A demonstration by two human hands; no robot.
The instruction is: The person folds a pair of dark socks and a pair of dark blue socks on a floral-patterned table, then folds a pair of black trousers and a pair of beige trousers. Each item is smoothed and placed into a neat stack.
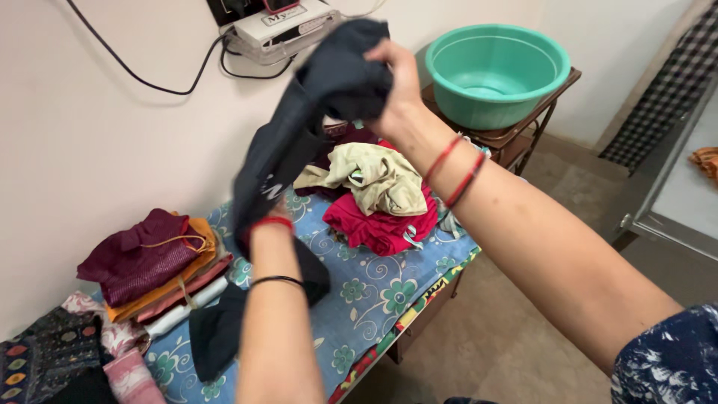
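Your right hand [395, 78] is clenched on the top of a dark grey garment [299, 127], lifted high near the wall. Your left hand [258, 217] grips it lower down, fingers hidden inside the cloth. The garment hangs crumpled between them, above the blue floral sheet [359, 299]

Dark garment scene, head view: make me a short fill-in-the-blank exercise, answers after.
1. Both hands hold up a dark ____ garment.
2. The basin on the wooden stand is ____ in colour.
3. The cream cloth lies on top of a ____ one.
Answers: blue; green; red
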